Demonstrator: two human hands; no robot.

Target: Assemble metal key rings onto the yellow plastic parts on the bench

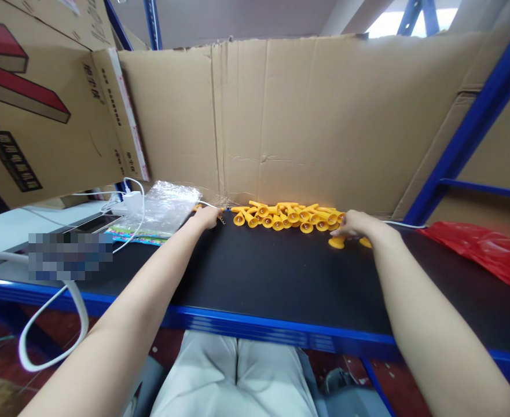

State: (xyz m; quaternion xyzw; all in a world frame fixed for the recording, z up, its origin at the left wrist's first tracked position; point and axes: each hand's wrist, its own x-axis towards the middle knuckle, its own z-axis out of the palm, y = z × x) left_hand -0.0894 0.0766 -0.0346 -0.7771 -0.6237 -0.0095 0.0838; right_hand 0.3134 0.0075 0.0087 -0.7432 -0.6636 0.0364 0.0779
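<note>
A pile of yellow trumpet-shaped pieces (286, 218) lies along the back of the black tabletop, most bells facing me. At the pile's right end, my right hand (355, 225) is closed on a yellow trumpet-shaped piece (336, 242), its bell pointing down toward the table. Another yellow bell (366, 242) shows partly behind my right wrist. My left hand (208, 216) rests left of the pile with its fingers drawn together. Beside its fingertips is a small coiled, metallic-looking bit (222, 220); whether the fingers hold it is unclear. A little yellow shows behind that hand.
Clear plastic bags (168, 205) and a white charger (132, 202) with cables are on the left. A red plastic bag (484, 249) lies at the right. A cardboard sheet (324, 121) closes off the back, and a blue shelf post (467, 121) slants at right.
</note>
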